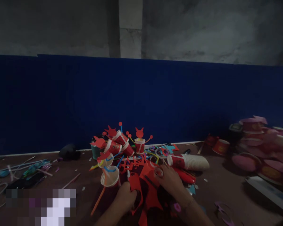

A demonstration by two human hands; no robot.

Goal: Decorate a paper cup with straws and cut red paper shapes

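Deep-blue wall panel — plain, red-and-white paper cups

The dark brown desk carries red paper in cut pieces, an open cup, and a cup stack on its side. Straws lie at the left; at the right are pink-trimmed cups, a long white object and a purple ring-shaped piece. White scraps dot the surface.
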